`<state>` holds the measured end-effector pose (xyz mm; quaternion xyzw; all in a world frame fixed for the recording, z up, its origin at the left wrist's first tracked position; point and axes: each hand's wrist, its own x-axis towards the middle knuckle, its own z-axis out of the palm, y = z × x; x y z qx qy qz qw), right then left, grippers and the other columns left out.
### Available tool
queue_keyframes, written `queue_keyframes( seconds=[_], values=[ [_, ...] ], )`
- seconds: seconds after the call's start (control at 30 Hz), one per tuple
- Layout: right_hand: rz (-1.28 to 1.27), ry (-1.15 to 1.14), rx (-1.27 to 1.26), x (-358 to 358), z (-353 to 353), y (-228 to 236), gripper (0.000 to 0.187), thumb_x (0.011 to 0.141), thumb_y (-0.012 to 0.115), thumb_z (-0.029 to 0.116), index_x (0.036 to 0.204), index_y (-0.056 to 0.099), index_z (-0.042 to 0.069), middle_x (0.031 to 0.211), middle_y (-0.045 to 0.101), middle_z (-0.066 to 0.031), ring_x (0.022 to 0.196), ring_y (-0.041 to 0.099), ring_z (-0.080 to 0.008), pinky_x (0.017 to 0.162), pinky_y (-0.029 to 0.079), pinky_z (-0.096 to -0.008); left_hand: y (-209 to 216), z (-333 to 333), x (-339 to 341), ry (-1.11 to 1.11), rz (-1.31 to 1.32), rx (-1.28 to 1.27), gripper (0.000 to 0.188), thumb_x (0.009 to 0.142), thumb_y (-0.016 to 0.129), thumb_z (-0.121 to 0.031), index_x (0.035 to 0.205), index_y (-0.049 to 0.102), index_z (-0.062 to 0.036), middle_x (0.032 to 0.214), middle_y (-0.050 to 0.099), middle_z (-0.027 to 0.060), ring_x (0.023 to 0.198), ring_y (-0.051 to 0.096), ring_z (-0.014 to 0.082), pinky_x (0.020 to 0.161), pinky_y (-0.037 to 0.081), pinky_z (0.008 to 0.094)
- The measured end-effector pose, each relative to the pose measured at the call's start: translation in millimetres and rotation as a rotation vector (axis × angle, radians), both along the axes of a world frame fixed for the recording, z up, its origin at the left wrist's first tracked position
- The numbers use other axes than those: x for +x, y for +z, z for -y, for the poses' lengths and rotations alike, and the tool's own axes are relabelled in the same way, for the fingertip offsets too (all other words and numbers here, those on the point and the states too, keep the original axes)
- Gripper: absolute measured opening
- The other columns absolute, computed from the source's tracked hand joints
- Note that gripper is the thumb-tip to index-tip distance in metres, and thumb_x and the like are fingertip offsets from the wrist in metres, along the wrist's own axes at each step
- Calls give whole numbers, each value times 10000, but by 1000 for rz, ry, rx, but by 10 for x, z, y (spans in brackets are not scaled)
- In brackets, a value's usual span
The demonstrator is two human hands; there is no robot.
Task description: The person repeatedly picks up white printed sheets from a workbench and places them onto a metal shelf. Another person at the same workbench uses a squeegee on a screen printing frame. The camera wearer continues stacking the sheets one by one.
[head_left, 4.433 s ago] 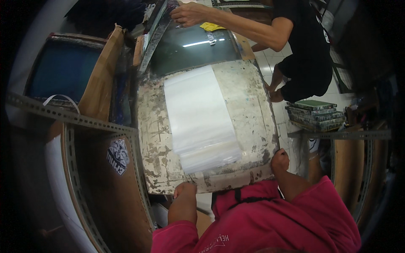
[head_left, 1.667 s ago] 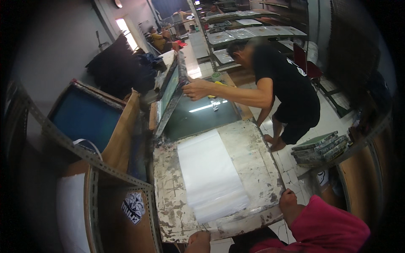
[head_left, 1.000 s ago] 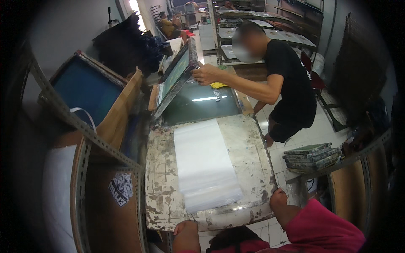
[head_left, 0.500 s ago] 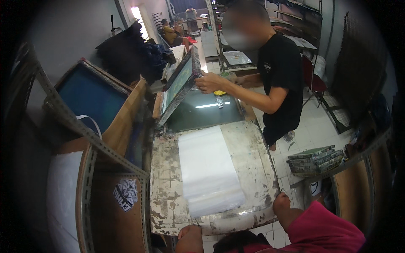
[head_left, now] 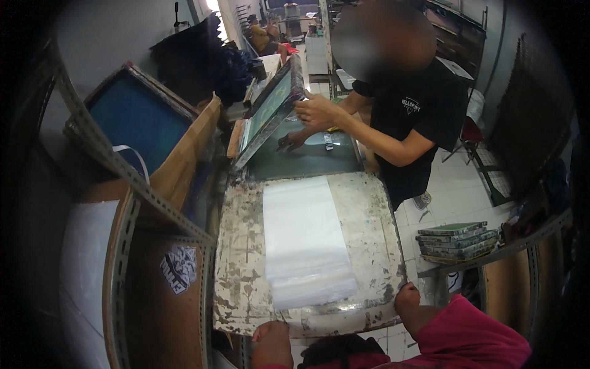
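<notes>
My left hand (head_left: 269, 333) is curled over the near edge of a paint-stained worktable (head_left: 243, 246), toward its left corner. At the right corner my right hand (head_left: 408, 297) is closed around the table's edge, its fingers bent. Between them, a long stack of white sheets (head_left: 304, 234) lies on the table, touched by neither hand. Beyond it, a co-worker in a black shirt (head_left: 409, 104) holds up a tilted screen-printing frame (head_left: 270, 117) over a dark glass panel (head_left: 307, 160). The co-worker's other hand (head_left: 295, 140) reaches beneath the frame toward the glass.
On the left, a blue-meshed frame (head_left: 138, 117) leans beside brown cardboard (head_left: 184, 157) and a slotted metal shelf post (head_left: 123, 270). Several stacked frames (head_left: 458, 240) stand at the right. A dark cloth heap (head_left: 196, 61) and a seated person (head_left: 264, 40) are farther back.
The co-worker has leaned in and brought one hand beneath the raised frame, over the glass. My view has shifted slightly; both my hands stay at the table edge.
</notes>
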<state>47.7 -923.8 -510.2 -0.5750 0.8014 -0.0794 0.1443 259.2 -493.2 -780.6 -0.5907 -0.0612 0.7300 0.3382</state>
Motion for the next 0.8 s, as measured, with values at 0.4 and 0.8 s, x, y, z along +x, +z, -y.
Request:
queue_keyframes(
  seconds=[0.4,0.8],
  values=[
    [82,40,7,-22,14,-51,491,878,385,355,886,709,-14,885,670,-268,819,650,-449,795,498,-526,-82,-13,147,-1,-13,30,407,949,428,-369,758,722,-164,733,669,80,671,628,285,657,494,420],
    [51,39,-4,-1,-14,-97,499,882,365,360,902,713,3,900,668,-269,863,646,-445,820,492,-520,-336,-157,76,15,-107,91,445,953,423,-382,713,729,-165,685,671,79,624,631,285,630,495,413]
  ],
)
